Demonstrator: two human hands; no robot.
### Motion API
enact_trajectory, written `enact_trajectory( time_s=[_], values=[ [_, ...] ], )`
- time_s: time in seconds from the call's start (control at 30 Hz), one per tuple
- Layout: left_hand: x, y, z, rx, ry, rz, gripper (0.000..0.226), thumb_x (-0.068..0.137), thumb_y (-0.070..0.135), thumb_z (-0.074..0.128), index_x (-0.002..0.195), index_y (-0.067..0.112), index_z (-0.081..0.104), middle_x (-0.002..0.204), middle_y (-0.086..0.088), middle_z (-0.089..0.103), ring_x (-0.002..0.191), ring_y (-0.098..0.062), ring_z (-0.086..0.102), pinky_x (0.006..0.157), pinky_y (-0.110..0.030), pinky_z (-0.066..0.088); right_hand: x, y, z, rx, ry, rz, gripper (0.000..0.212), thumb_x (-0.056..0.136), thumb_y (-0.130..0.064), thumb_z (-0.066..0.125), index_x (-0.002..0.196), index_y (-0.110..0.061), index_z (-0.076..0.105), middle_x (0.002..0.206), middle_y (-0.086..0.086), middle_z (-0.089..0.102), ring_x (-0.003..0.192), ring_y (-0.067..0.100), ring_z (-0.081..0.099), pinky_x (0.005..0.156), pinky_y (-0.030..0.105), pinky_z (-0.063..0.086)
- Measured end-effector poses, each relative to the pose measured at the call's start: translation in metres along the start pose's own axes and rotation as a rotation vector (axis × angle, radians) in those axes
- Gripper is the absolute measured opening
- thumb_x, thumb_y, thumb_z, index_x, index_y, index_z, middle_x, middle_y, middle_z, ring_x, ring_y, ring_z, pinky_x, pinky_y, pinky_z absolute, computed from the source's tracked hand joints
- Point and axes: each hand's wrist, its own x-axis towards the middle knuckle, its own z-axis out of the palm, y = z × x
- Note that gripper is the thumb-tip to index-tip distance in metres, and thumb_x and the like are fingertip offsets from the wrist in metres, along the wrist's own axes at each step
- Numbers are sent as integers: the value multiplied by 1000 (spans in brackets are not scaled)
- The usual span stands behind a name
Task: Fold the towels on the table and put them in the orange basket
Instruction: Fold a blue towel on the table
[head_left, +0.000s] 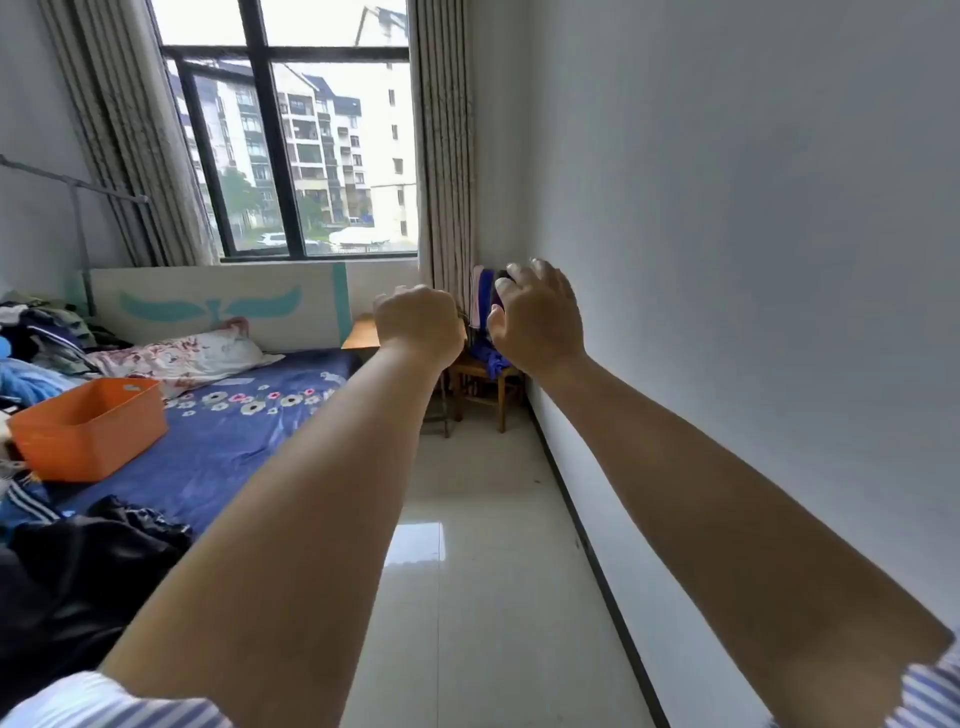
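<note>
No towel lies in the orange basket (88, 428) on the bed (234, 441) at nine o'clock. Possibly towels, blue cloths (485, 306) drape a chair at one o'clock. Left hand (418, 322) is fisted, empty; right hand (537, 317) is spread.

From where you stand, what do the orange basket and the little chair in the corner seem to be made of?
Orange basket: likely moulded plastic, judging by its smooth, even-coloured walls, rounded corners and a cut-out handle slot. Chair: probably wood with a light varnish, given its warm brown legs and rails. Its seat is mostly hidden by blue cloth.
</note>
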Motion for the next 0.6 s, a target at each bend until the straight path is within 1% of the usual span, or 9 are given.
enact_trajectory(
  time_s=[0.03,0.1,0.17,0.23,0.27,0.33,0.37,0.47,0.6],
  values=[
    [0,4,7,13,-97,-18,26,92,20,42,106,6,58,104,-12,60,98,-28,56,72,-31,36,-2,2,9,3,-40,8,35,90,-15,42,117,0,56,129,13,53,126,29,39,109,37,28],
    [3,10,36,0,-192,-24,25,91,18,43,108,7,59,106,-11,60,99,-27,57,69,-30,35,-6,10,36,39,-59,16,32,89,-14,43,111,2,60,119,14,59,116,27,47,101,34,37],
    [3,13,68,0,-271,-26,25,90,17,45,109,8,60,108,-10,61,100,-26,58,65,-29,34,-13,17,66,46,-104,40,30,89,-15,43,106,2,62,111,14,62,106,27,52,91,34,44],
    [8,13,105,14,-352,-40,24,90,17,48,107,9,62,108,-9,62,100,-27,59,64,-29,34,-16,23,99,24,-195,57,30,89,-16,43,104,1,63,107,15,61,102,29,52,84,35,44],
    [12,12,122,14,-369,-48,24,90,16,48,108,10,62,109,-8,62,101,-27,59,66,-29,37,-14,27,115,13,-227,60,30,89,-17,43,103,1,62,107,15,60,103,30,51,83,36,43],
    [24,11,158,16,-438,-75,25,90,17,49,110,11,62,115,-7,61,108,-27,58,76,-31,42,-10,35,149,-8,-312,71,30,89,-18,43,104,0,62,107,16,60,103,32,51,81,37,42],
    [27,10,172,6,-468,-79,25,90,17,49,110,12,62,117,-6,60,110,-27,57,78,-30,41,-9,38,162,-9,-341,74,29,89,-18,43,104,0,62,107,16,59,103,32,50,80,37,42],
    [58,1,227,-15,-545,-54,25,89,16,49,110,12,62,117,-6,60,108,-26,58,70,-28,36,12,50,216,-18,-422,88,30,89,-18,43,103,0,61,108,17,59,104,33,50,80,36,42],
    [123,-15,294,-6,-579,-10,25,89,15,49,111,12,63,116,-5,61,107,-25,59,69,-26,36,63,72,288,-20,-475,118,28,89,-16,41,100,0,61,107,16,58,103,32,50,80,35,42]
  ],
)
